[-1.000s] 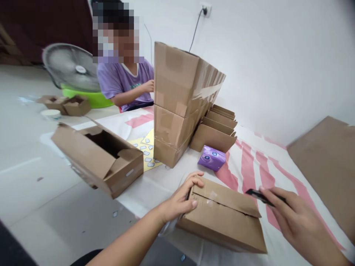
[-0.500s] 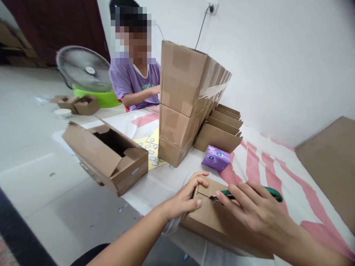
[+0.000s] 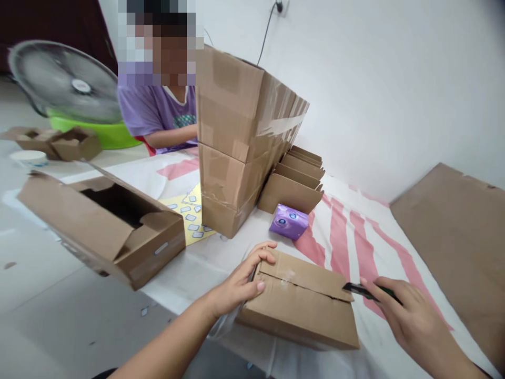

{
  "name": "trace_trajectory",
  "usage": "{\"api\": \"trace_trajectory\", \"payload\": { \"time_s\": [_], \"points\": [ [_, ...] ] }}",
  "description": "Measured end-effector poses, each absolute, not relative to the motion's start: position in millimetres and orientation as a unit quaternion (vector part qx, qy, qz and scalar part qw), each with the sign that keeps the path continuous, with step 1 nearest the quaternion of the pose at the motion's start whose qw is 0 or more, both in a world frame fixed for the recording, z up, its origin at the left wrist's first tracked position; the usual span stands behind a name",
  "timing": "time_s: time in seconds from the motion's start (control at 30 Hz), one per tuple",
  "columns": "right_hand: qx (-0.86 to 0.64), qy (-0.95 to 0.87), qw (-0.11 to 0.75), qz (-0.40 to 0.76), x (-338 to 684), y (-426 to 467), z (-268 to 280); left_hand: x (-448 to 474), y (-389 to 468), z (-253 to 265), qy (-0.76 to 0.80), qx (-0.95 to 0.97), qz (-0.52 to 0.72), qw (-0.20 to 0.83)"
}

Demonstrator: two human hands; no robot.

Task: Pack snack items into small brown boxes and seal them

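Note:
A closed cardboard box (image 3: 303, 310) lies in front of me at the table's near side, a slit running along the middle seam of its top. My left hand (image 3: 239, 284) grips the box's left end, thumb and fingers on its top edge. In my right hand (image 3: 414, 318) is a box cutter (image 3: 357, 289), closed within the fingers, its dark blade pointing left at the right end of the seam. Whether the blade tip touches the cardboard I cannot tell. Behind the box sits a purple tissue pack (image 3: 289, 222).
An open cardboard box (image 3: 158, 258) stands at the table's left edge. Tall stacked cartons (image 3: 224, 173) rise in the middle, beside upright folded cardboard (image 3: 290, 189) and a yellow sticker sheet (image 3: 191, 218). Across the table sits a person in a purple shirt (image 3: 138, 108). A fan (image 3: 67, 79) stands left.
My right hand has drawn the box cutter rightward along the box's top seam to its far right end. The left hand keeps its hold. The whole view has shifted to the right.

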State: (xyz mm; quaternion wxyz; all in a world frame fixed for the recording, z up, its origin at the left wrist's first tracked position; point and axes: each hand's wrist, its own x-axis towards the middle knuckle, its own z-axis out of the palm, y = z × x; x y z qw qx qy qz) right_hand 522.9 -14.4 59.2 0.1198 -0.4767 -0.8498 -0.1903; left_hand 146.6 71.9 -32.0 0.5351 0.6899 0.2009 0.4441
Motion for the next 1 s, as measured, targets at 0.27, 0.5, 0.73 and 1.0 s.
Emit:
{"api": "trace_trajectory", "payload": {
  "time_s": [0.27, 0.5, 0.73, 1.0],
  "points": [
    [-0.589, -0.807, 0.021, 0.038, 550.9, -49.0, -39.1, 148.5, 72.5, -32.5, 0.186, 0.682, 0.451, 0.545],
    [-0.548, -0.831, 0.068, -0.057, 533.2, -1.0, 15.4, 148.1, 71.5, -31.7, 0.197, 0.676, 0.449, 0.550],
    [-0.354, -0.913, 0.199, -0.028, 411.2, 31.8, 79.0, 149.8, 75.1, -34.6, 0.193, 0.682, 0.455, 0.539],
    [-0.193, -0.973, 0.119, -0.037, 364.4, 40.3, 68.0, 149.3, 77.1, -31.1, 0.192, 0.698, 0.455, 0.518]
  ]
}}
